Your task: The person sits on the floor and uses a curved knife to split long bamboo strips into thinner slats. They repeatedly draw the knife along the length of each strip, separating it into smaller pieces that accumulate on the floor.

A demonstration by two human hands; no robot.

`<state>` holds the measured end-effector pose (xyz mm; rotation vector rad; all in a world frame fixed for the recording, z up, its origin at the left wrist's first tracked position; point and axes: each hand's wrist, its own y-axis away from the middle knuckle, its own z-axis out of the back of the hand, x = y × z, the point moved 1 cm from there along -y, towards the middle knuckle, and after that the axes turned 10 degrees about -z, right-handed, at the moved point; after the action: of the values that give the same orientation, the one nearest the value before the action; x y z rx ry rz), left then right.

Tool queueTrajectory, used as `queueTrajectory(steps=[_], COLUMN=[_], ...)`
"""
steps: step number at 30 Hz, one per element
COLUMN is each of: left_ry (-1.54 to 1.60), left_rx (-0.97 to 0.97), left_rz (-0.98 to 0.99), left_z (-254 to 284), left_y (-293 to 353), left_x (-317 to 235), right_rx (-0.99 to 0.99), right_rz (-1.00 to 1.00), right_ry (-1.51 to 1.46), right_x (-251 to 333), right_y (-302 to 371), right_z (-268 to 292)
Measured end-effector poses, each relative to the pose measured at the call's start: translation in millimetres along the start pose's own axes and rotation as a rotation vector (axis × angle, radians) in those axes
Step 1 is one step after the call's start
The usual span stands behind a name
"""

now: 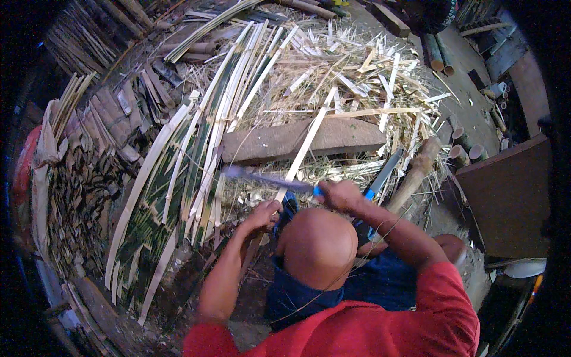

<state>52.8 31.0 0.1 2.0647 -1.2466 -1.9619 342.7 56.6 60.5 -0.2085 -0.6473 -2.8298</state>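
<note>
The left grip [263, 216] pinches the strip [309, 140] low, its length across the block [348, 135] — likely for support — while the right grip [341, 196] holds the knife [276, 181] crosswise.

- The blade of the knife [262, 177] is smeared by blur, so its edge and tip cannot be made out.
- The right hand [339, 195] covers most of the knife's handle.
- The left hand [262, 215] hides the lower end of the pale strip [312, 140]; its fingertips are hard to tell.
- Behind the right forearm, part of the second blue-handled blade [385, 172] is lost.
- The red shirt [351, 333] is cut off by the lower edge.
- A dark shape [437, 15] is cropped at the top, too dim to identify.
</note>
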Motion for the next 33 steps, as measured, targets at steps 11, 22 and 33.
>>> queueTrajectory(steps=[11, 22, 33], left_ry=[0.006, -0.012, 0.067], left_rx=[0.001, 0.03, -0.19], left_rz=[-0.21, -0.033, -0.04], left_z=[11.3, 34.1, 23.5], left_y=[12.7, 65.2, 95.6], left_x=[33.8, 26.9, 12.8], right_rx=[-0.229, -0.202, -0.413], right_rz=[-0.351, -0.331, -0.482], right_ry=[-0.16, -0.119, -0.043], right_x=[-16.3, -76.3, -131.1], right_y=[-30.0, -52.2, -49.1], right_z=[43.6, 56.2, 63.6])
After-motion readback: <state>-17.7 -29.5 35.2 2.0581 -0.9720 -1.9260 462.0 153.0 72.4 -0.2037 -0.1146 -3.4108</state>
